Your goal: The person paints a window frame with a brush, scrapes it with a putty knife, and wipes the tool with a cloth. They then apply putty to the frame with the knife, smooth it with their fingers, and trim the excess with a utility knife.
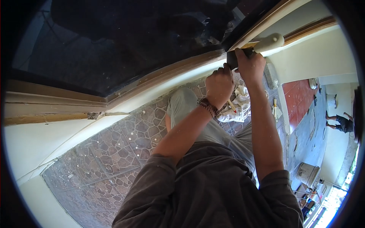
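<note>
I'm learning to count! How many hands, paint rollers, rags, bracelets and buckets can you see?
Hands: 2, the left hand and the right hand
Paint rollers: 1, the paint roller held at the window frame
Rags: 1, the white rag on the tiled floor
Bracelets: 1, the bracelet
Buckets: 1, the bucket
Total: 6

Stone-pattern tile floor [114, 152] w/ white rag [238, 106], block [270, 75], poss. a bucket [307, 173] at the far side.
</note>
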A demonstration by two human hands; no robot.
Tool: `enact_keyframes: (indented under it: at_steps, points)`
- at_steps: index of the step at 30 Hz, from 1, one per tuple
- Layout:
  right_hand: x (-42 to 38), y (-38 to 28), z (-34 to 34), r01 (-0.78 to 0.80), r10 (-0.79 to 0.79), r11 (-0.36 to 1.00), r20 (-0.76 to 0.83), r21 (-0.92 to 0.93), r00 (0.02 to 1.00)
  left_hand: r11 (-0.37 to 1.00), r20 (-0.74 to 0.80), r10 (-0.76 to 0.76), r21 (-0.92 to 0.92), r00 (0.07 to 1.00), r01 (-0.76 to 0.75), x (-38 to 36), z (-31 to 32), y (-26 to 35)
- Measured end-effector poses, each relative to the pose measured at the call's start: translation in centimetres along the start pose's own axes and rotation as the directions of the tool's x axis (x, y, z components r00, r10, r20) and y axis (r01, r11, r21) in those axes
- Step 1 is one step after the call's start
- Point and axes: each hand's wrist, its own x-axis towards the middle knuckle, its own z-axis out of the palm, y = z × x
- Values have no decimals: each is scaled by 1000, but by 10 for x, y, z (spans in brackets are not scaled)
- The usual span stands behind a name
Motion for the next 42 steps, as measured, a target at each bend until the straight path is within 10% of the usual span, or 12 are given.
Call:
enact_keyframes:
  at_steps: [8,34,42]
  points:
    - [-5,-28,-8,79,-66,992,-133,95,989,988,-176,-9,-150,984,-18,14,-8,2]
    - [15,-21,19,113,-93,967,95,-231,991,988,55,-99,-116,994,105,16,10,-3]
    - [4,1,8,92,-92,996,14,-9,996,992,142,-16,-125,990,34,11,-13,-13]
